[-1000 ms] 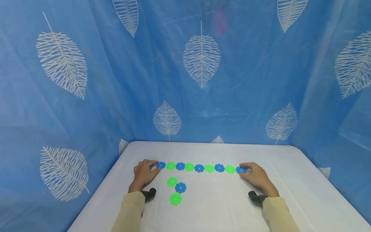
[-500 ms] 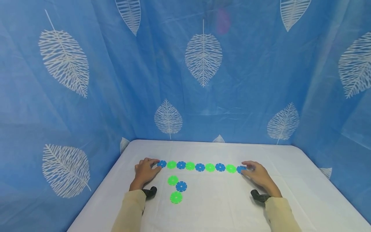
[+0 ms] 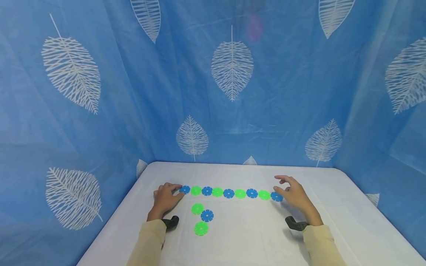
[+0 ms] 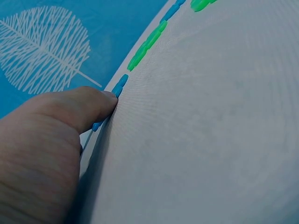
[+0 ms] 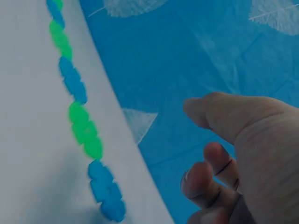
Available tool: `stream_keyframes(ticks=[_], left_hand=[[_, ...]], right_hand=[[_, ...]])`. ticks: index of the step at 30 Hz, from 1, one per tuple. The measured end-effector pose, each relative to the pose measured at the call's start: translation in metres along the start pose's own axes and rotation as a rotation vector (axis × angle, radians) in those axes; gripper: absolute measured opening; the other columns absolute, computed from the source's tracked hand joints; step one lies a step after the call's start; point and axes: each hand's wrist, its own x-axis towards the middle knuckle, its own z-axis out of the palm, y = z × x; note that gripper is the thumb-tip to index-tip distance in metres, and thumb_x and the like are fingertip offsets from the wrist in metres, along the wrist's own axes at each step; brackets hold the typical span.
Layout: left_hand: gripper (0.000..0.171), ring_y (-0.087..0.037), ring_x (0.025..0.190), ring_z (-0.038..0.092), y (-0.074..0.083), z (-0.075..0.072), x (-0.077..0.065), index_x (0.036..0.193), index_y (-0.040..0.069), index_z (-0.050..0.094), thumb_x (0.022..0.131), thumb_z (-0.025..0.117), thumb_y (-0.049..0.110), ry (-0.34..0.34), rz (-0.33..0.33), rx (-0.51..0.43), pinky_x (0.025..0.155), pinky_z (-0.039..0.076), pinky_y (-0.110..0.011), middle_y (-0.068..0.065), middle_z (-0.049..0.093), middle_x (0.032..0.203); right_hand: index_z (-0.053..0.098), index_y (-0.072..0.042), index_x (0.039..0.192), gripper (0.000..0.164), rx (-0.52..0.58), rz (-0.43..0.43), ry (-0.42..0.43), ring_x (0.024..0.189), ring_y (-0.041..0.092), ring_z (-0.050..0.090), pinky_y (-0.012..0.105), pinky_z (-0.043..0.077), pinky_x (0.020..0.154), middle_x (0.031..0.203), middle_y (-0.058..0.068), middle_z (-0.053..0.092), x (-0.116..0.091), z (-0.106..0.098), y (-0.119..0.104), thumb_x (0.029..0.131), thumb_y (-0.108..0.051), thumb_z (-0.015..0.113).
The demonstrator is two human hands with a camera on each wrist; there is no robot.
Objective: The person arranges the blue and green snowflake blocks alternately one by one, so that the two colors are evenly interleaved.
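"Blue cloth (image 3: 189, 55) with pale leaf prints fills your backdrop, and white cloth (image 3: 246, 236) covers your table! What have you got at eleven o'clock?"

"Your left hand (image 3: 165, 199), out of a beige left sleeve (image 3: 148, 240), with a black wrist device (image 3: 171, 222) just beside it. Thumb and forefinger pinch the leftmost blue disc (image 3: 185, 189) by its edges, and it lies flat on the table!"

"Anything close by?"

"Three loose ones! From that blue disc, look to five o'clock: an upper green disc (image 3: 197, 209). At its four o'clock, a loose blue disc (image 3: 207, 216). At that one's seven, a lower green disc (image 3: 201, 229)."

"Now the row (image 3: 228, 193), quick!"

"Nine discs, blue and green by turns, lined up from your left fingers towards three o'clock, its middle close to your twelve."

"And out at one o'clock?"

"The rightmost blue disc (image 3: 276, 197), flat on the cloth and released! Your right hand (image 3: 297, 197) hovers beside it, thumb and forefinger parted. Your right wrist view has that disc at the hand's eight o'clock, well clear of the fingertips. Behind come a second black device (image 3: 294, 224) and your right sleeve (image 3: 323, 244), beige as well."
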Motion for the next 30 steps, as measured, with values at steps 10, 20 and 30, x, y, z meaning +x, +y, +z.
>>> stream_keyframes(ticks=[10,20,30], left_hand=[[0.038,-0.031,0.116,0.052,0.004,0.004,0.005,0.122,0.026,0.071,0.088,0.071,0.043,0.009,0.016,-0.002,0.097,0.029,-0.056,-0.01,0.062,0.123],[0.039,-0.031,0.117,0.051,0.002,-0.001,0.005,0.124,0.027,0.071,0.089,0.07,0.044,0.005,0.017,0.012,0.097,0.029,-0.056,-0.01,0.061,0.124],[0.038,-0.032,0.116,0.052,-0.001,-0.001,0.0,0.122,0.025,0.072,0.088,0.072,0.042,0.007,0.001,0.003,0.097,0.029,-0.057,-0.011,0.062,0.124]], right_hand=[[0.055,-0.016,0.141,0.049,0.064,-0.183,0.072,0.059,0.015,0.062,0.029,0.051,0.057,0.127,0.016,0.06,-0.001,-0.028,-0.048,0.096,-0.029,0.069],[0.059,-0.018,0.137,0.046,0.075,-0.351,0.15,0.061,0.009,0.057,0.027,0.046,0.053,0.124,0.006,0.058,-0.011,-0.036,-0.098,0.093,-0.021,0.073],[0.06,-0.021,0.135,0.043,0.173,-0.369,0.086,0.06,0.012,0.056,0.027,0.046,0.052,0.12,0.007,0.061,-0.006,-0.021,-0.128,0.093,-0.02,0.072]])
